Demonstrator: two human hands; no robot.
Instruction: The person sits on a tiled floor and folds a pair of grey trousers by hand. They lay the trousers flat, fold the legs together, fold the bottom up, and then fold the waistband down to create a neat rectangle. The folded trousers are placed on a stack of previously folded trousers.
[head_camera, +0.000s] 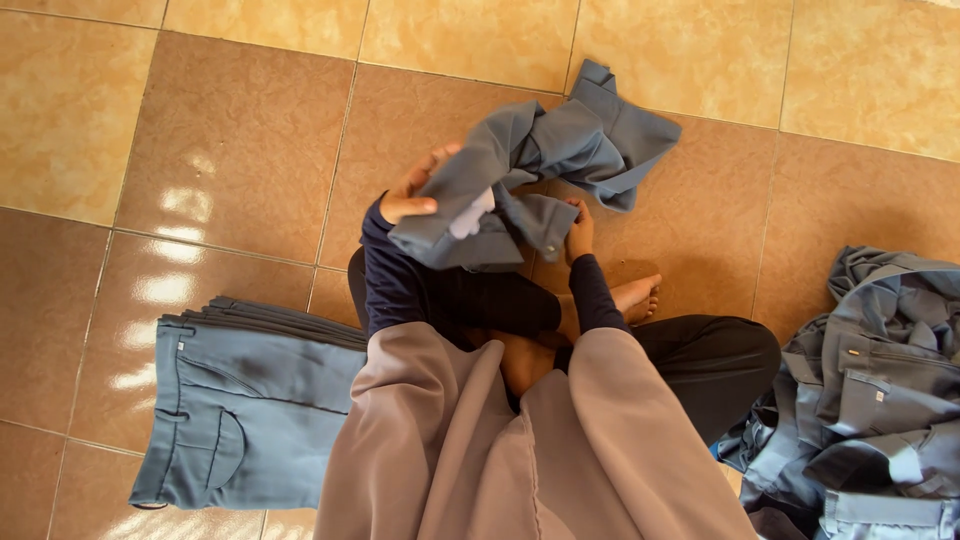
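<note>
I sit cross-legged on a tiled floor and hold up a pair of grey-blue trousers in front of me. My left hand grips the waistband at its left end, thumb on top. At the other end of the waistband my right hand pinches the cloth. The trouser legs lie crumpled on the floor beyond my hands. A white label shows inside the waistband.
A neat stack of folded grey-blue trousers lies on the floor at my left. A loose heap of the same trousers sits at my right. Brown and tan floor tiles spread all around. My bare foot pokes out under my right arm.
</note>
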